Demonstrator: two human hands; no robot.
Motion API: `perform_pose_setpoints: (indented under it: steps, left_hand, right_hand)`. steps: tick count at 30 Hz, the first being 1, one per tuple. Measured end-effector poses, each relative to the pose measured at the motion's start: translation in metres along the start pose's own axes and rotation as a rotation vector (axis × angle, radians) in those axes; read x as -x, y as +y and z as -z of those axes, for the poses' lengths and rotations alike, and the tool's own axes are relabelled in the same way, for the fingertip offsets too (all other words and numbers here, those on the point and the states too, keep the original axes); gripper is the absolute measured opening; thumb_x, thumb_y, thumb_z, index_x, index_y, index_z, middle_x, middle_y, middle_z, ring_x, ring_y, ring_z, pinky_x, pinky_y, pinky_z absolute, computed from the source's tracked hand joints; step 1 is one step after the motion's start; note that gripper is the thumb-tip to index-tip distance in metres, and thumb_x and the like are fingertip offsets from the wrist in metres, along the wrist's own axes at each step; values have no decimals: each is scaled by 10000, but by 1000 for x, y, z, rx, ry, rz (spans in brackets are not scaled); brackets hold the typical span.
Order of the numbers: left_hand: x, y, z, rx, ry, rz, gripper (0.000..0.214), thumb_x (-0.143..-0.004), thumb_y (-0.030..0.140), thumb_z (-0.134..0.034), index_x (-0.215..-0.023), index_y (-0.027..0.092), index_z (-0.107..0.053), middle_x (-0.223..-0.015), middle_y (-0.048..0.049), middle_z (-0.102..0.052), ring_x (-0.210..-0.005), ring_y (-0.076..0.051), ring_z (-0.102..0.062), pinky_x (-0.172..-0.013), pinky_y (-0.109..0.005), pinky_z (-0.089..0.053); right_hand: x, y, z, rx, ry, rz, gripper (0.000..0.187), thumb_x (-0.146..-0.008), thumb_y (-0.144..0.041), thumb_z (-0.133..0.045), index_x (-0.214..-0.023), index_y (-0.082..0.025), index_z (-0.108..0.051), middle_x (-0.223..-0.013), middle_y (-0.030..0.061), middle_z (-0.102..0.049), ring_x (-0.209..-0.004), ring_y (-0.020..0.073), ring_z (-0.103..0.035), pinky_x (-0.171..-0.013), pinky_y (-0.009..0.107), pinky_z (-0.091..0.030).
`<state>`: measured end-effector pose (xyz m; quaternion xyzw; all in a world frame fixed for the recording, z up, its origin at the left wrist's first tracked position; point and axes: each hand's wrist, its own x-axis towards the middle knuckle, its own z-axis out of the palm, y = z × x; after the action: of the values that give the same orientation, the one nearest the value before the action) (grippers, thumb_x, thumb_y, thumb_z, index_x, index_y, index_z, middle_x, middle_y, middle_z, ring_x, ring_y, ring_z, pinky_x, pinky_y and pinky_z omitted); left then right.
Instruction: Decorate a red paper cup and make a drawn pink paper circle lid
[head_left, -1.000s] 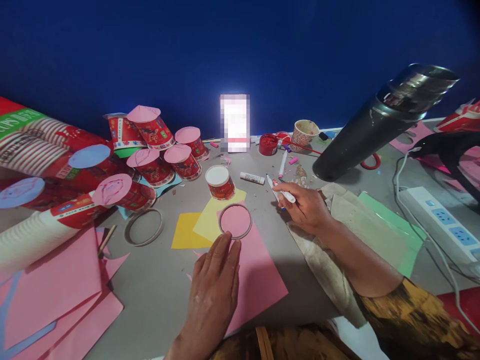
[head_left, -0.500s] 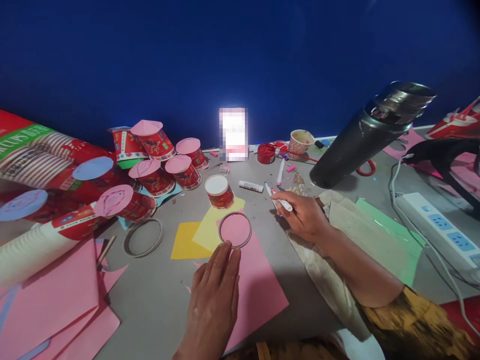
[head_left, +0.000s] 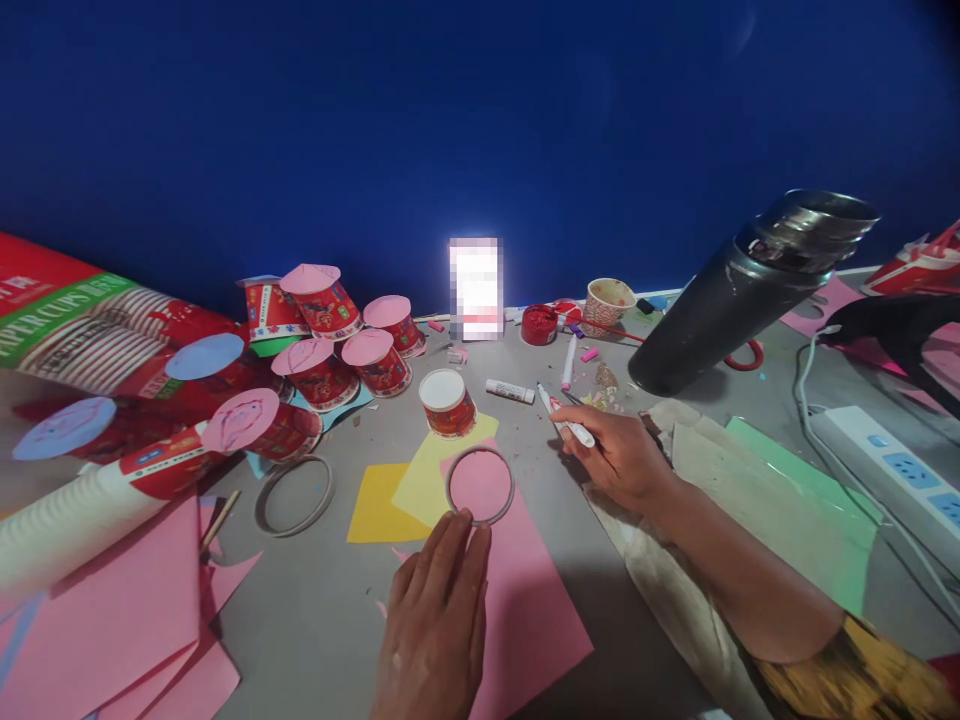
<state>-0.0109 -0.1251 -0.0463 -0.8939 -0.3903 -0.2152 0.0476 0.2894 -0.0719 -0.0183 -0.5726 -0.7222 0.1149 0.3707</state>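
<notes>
My left hand [head_left: 439, 620] lies flat on a pink paper sheet [head_left: 521, 610], fingers stretched out, fingertips touching the near rim of a metal ring [head_left: 480, 486] that rests on the sheet. My right hand [head_left: 622, 455] is closed round a white marker [head_left: 566, 420], its tip pointing away to the upper left, to the right of the ring. Yellow paper sheets [head_left: 394, 495] lie under the pink one. An upturned red paper cup [head_left: 447, 403] stands just behind the ring.
Several red cups topped with pink discs [head_left: 341, 345] cluster at left, beside stacked cup sleeves [head_left: 82, 480], a second ring [head_left: 294, 495] and pink sheets [head_left: 112, 610]. A dark flask [head_left: 742, 290] leans at right. A power strip [head_left: 892, 465], green paper [head_left: 795, 500] and a glue stick [head_left: 510, 390] are nearby.
The view has tilted up a little, so everything sits lower in frame. My right hand, with the marker, has drawn slightly closer to the ring. My left hand stays on the pink sheet.
</notes>
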Motion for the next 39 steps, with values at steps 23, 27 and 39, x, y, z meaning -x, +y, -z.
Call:
perform_pose_setpoints:
  steps: [23,27,39]
  left_hand:
    - [29,-5,-34,95,21,154,723,-958,46,-495,-1614,349,-473,-1437,-66,-719,-1293,-259,-703,-977,-354,-578]
    - [24,-2,-32,66,60,108,609,-958,41,-509,-1510,282,-599,-1375,-89,-750,-1295,-244,-695,-983,-332,-545]
    - [24,1,-30,82,32,113,603,-980,60,-486,-1549,248,-551,-1444,-110,-702,-1356,-252,-640,-1003,-348,-501]
  right_hand:
    - [6,-2,2,3,10,6,206,-1047,-289,-532,-1173,-290,-695,-720,-20,-760,-603,181,-748,-613,275,-582]
    - [3,-6,4,1,3,-2,195,-1052,-313,-533,-1142,-285,-703,-729,-7,-772,-587,187,-749,-593,277,-593]
    - [-3,-16,12,41,-18,-6,202,-1046,-275,-526,-1104,-249,-717,-746,-6,-794,-596,161,-762,-612,242,-595]
